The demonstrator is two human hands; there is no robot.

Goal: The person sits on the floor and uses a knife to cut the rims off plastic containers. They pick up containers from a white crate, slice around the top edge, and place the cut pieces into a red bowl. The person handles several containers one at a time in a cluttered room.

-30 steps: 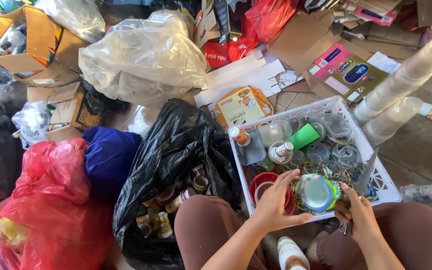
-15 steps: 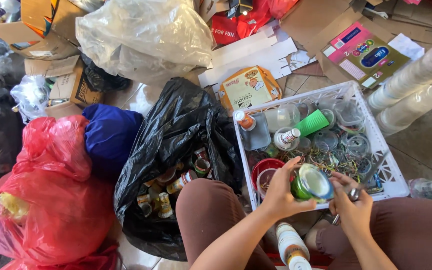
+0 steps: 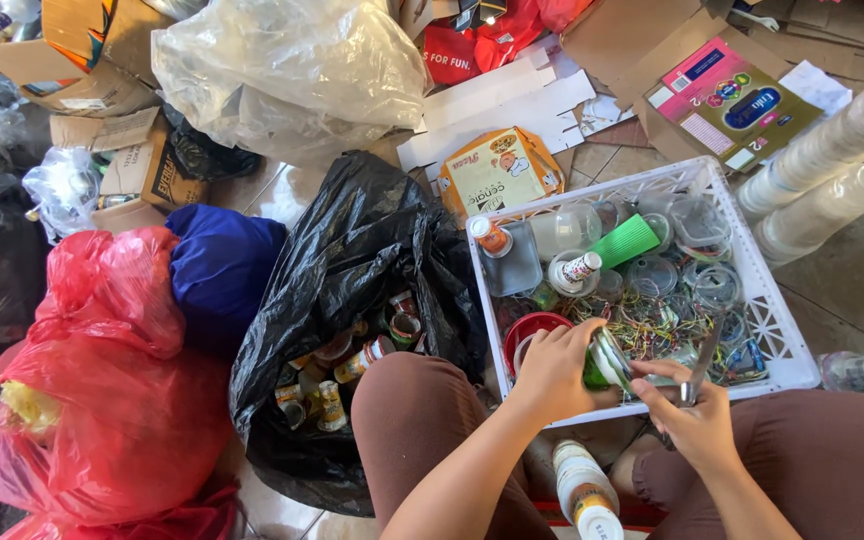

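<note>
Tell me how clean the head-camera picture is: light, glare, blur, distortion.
Head view: even daylight, soft shadows; glare on the clear plastic bag; left hand, green cup and right hand fairly sharp; wide-angle bending at the edges.

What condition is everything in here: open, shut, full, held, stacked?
Green cup: held tilted in left hand.
Blade: gripped in right hand.
White crate: crowded with clear cups.
Black bag: open, holding small containers.
Red bag: bulging.
Clear cups: stacked.
</note>
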